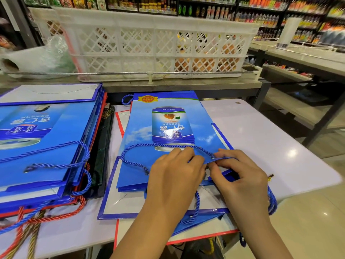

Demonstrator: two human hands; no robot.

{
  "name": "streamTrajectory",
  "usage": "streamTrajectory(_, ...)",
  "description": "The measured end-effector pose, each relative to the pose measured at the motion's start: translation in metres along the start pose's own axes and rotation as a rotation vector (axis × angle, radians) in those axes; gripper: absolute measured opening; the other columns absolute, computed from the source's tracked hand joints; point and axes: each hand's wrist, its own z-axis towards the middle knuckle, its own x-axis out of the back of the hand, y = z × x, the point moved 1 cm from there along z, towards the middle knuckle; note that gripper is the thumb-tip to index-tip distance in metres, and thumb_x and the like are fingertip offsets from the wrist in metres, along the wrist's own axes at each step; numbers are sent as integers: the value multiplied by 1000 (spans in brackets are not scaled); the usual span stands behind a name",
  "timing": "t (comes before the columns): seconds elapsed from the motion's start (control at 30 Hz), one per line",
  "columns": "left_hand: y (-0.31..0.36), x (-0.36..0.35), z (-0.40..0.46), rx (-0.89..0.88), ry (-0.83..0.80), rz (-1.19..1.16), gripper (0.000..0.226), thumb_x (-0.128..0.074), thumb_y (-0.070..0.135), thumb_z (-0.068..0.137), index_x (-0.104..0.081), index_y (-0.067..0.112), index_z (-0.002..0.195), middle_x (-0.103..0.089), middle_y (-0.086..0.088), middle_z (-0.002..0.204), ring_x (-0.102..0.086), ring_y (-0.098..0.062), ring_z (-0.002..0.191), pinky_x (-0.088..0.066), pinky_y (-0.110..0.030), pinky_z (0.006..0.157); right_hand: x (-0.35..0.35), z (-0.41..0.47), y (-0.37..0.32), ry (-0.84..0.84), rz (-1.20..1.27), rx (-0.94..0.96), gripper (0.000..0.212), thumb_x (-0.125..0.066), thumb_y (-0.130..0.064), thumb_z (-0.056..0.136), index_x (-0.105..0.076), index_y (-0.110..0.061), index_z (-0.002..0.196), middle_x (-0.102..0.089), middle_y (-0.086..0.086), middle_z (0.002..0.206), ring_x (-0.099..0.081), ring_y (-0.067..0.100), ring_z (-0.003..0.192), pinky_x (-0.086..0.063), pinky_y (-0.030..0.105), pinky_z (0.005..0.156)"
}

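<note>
Blue glossy paper gift bag [168, 124] printed with a drink can lies flat on the white table [270, 137], its open edge toward the person. The left hand [173, 176] and the right hand [240, 180] meet at that near edge, almost touching. Each pinches the lifted blue lip between thumb and curled fingers, just beside the eyelet where the twisted blue rope handle [130, 161] enters the paper. The handle loops across the lower part of the printed can. Under this bag lies another flat bag with a white face and blue border [119, 202], and under that a sheet edged in red [186, 238] that juts past the table's near edge. To the left sits a thick stack of flattened blue bags [46, 146] with blue, red and gold cords hanging forward. Behind the table a white plastic lattice crate [149, 43] stands on a grey counter, with blurred store shelves [261, 8] beyond
</note>
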Motion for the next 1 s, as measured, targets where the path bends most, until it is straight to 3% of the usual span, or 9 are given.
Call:
streamTrajectory(0.17, 2, -2, 0, -7, 16, 14, 8, -79, 19, 76, -71, 18, 75, -64, 2, 69, -61, -15, 61, -47, -23, 48, 1, 1, 0, -18, -35, 18, 10, -64, -17, 82, -69, -9, 78, -64, -6, 94, -57, -1, 97, -45, 6, 78)
streamTrajectory(0.3, 1, 0, 1, 53, 47, -6, 20, -57, 25, 86, -68, 20, 71, -61, 4, 66, -59, -14, 57, -43, -22, 45, 2, 0, -1, -70, -32, 85, 21, -54, -24, 87, -65, -8, 78, -63, -4, 99, -56, 0, 97, -44, 6, 77)
streamTrajectory(0.53, -1, -1, -1, 67, 65, -34, 31, -45, 30, 89, -71, 19, 77, -62, 4, 69, -59, -15, 59, -48, -24, 45, 3, -2, -2, -89, 71, 14, 25, -58, -38, 82, -67, -16, 76, -65, -4, 107, -57, 3, 110, -45, 6, 80)
streamTrajectory(0.67, -3, 2, -3, 74, 87, -100, 21, -55, 29, 82, -73, 19, 80, -68, 5, 73, -64, -15, 63, -51, -23, 48, 15, 0, -12, -43, 386, -241, 30, -51, -47, 81, -64, -25, 67, -66, -12, 111, -56, 8, 116, -53, 16, 65)
streamTrajectory(0.73, -5, 4, -4, 67, 81, -122, 17, -60, 30, 77, -73, 19, 80, -69, 6, 74, -65, -14, 63, -52, -21, 49, 21, 3, -13, 18, 439, -331, 29, -50, -49, 85, -65, -26, 77, -67, -12, 105, -58, 9, 112, -54, 20, 57)
streamTrajectory(0.8, -6, 5, -4, 66, 54, -129, 18, -59, 32, 76, -73, 20, 79, -70, 7, 74, -65, -13, 64, -52, -21, 50, 20, 11, -9, -48, 357, -367, 21, -57, -43, 90, -66, -25, 85, -67, -14, 97, -62, 11, 105, -56, 27, 62)
streamTrajectory(0.87, -7, 5, -4, 59, 21, -120, 15, -64, 35, 73, -72, 22, 77, -69, 8, 73, -65, -13, 63, -51, -21, 49, 13, 18, -4, -226, 227, -369, 13, -62, -37, 90, -66, -29, 80, -66, -13, 93, -61, 10, 99, -53, 32, 74)
streamTrajectory(0.93, -7, 4, -5, 50, -21, -101, 17, -80, 33, 66, -71, 22, 75, -68, 8, 72, -64, -14, 63, -50, -20, 47, 6, 21, -1, -343, 66, -301, 10, -67, -32, 86, -68, -31, 76, -63, -14, 95, -55, 7, 100, -44, 26, 83)
streamTrajectory(1.0, -7, 3, -7, 50, -51, -106, 28, -90, 32, 57, -71, 23, 74, -68, 8, 72, -64, -13, 62, -50, -20, 48, 5, 21, 0, -348, 48, -289, 11, -72, -30, 83, -68, -31, 73, -63, -16, 92, -53, 6, 100, -40, 21, 84)
